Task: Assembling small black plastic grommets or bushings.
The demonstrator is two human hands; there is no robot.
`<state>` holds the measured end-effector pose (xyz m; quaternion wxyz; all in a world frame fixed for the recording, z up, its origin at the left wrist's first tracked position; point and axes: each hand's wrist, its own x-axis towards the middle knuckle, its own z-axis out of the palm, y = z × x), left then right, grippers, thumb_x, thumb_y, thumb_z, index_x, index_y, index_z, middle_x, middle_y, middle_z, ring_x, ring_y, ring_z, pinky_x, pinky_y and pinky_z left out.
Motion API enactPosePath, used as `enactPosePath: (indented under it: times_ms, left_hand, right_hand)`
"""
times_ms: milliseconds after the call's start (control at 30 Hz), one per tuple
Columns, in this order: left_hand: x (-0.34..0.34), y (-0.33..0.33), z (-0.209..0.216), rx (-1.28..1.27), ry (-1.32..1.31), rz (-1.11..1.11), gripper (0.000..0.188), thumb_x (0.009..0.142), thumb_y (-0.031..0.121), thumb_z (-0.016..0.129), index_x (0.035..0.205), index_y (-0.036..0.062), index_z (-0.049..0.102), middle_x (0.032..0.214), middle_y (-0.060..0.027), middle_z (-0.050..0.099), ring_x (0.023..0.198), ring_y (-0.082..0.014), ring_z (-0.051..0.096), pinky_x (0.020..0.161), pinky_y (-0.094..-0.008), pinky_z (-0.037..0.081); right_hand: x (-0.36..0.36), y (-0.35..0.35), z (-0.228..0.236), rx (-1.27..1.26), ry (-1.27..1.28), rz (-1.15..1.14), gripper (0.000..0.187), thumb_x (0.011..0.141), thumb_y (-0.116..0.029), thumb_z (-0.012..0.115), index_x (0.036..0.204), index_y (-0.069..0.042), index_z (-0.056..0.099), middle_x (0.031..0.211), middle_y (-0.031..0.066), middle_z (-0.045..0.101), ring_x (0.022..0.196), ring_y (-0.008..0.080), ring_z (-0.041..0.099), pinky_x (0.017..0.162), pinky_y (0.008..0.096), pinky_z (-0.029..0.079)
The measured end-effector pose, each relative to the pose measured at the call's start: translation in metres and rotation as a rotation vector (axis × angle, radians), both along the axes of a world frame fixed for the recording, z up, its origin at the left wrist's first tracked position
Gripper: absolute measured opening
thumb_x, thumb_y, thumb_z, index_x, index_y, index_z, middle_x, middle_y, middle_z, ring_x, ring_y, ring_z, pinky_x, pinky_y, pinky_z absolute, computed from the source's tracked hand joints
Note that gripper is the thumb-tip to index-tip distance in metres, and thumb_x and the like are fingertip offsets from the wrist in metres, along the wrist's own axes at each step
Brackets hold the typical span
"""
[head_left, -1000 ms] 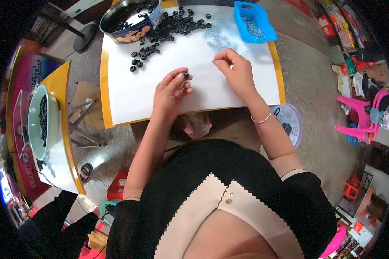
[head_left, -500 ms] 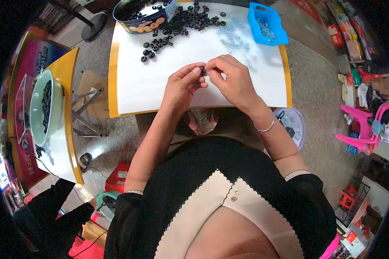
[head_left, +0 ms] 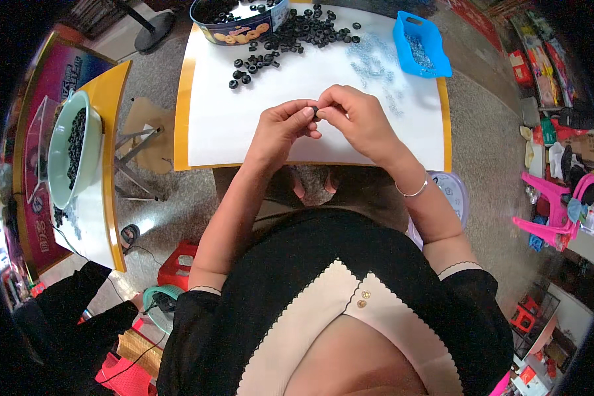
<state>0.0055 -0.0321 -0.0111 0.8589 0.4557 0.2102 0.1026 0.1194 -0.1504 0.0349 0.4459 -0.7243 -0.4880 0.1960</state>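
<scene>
Over the near part of the white table [head_left: 244, 142], my left hand [head_left: 277, 132] pinches a small round black part [head_left: 315, 113] between thumb and fingertips. My right hand [head_left: 363, 125] meets it there, thumb and forefinger pressed together against the part's right side. Whatever lies between those right fingertips is too small to make out. Beyond my hands spreads a pile of similar black ring-like parts [head_left: 310, 32], with a few loose ones nearer to me. To the right of that pile lie scattered tiny clear pieces [head_left: 375, 63].
A dark blue tin [head_left: 228, 34] of black parts stands at the far left; a bright blue basket [head_left: 437, 65] holds clear pieces at the far right. On a side table, a pale green basin [head_left: 58, 178] contains more black parts. A person's dark sleeve [head_left: 59, 297] shows lower left.
The view has shifted slightly, so the table sits a little farther right. My right fingertips have closed in on the black part, covering more of it.
</scene>
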Motion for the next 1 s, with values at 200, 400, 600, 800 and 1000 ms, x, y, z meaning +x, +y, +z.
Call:
enactPosePath:
  times_ms: [200, 400, 600, 800, 1000]
  left_hand:
    - [-0.001, 0.003, 0.003, 0.129, -0.016, 0.055, 0.024, 0.087, 0.009, 0.055, 0.105, -0.0068, 0.057, 0.085, -0.0072, 0.061, 0.069, -0.0108, 0.055, 0.065, -0.0256, 0.052]
    - [-0.002, 0.001, 0.004, -0.134, -0.047, 0.059, 0.023, 0.087, 0.01, 0.056, 0.104, -0.0052, 0.058, 0.082, -0.0069, 0.06, 0.069, -0.0112, 0.055, 0.066, -0.0262, 0.052]
    - [-0.001, -0.002, 0.006, -0.05, -0.108, 0.061, 0.023, 0.087, 0.01, 0.055, 0.104, -0.005, 0.058, 0.082, -0.0066, 0.061, 0.069, -0.0115, 0.056, 0.065, -0.0263, 0.051]
    - [-0.006, 0.008, 0.003, -0.135, -0.123, -0.119, 0.022, 0.087, 0.01, 0.055, 0.105, -0.0034, 0.059, 0.083, -0.0071, 0.06, 0.067, -0.0124, 0.056, 0.065, -0.0263, 0.051]
    - [-0.009, 0.006, -0.006, 0.154, -0.026, 0.088, 0.021, 0.088, 0.01, 0.054, 0.104, -0.0033, 0.059, 0.083, -0.0056, 0.059, 0.069, -0.0117, 0.057, 0.066, -0.0259, 0.051]
  right_hand:
    - [-0.003, 0.008, -0.003, 0.193, -0.35, 0.02, 0.006, 0.077, -0.008, 0.057, 0.08, -0.003, 0.055, 0.072, 0.012, 0.056, 0.072, 0.0299, 0.054, 0.066, 0.0385, 0.043]
    - [-0.012, 0.005, 0.005, 0.124, -0.061, -0.055, 0.007, 0.077, -0.009, 0.059, 0.078, -0.002, 0.057, 0.074, 0.0109, 0.058, 0.07, 0.0256, 0.056, 0.064, 0.0341, 0.045]
    - [-0.007, 0.002, 0.004, 0.124, -0.049, -0.086, 0.012, 0.077, -0.012, 0.062, 0.08, -0.001, 0.057, 0.073, 0.0094, 0.058, 0.069, 0.0197, 0.056, 0.063, 0.0306, 0.045]
    - [0.009, 0.003, -0.009, 0.028, 0.532, 0.051, 0.015, 0.079, -0.013, 0.064, 0.088, -0.004, 0.056, 0.079, -0.0008, 0.056, 0.072, 0.0071, 0.05, 0.066, 0.0211, 0.042]
    - [0.021, 0.031, -0.023, 0.041, 0.478, -0.008, 0.015, 0.082, -0.018, 0.06, 0.086, -0.004, 0.058, 0.075, -0.001, 0.055, 0.073, 0.0087, 0.05, 0.067, 0.0232, 0.041]
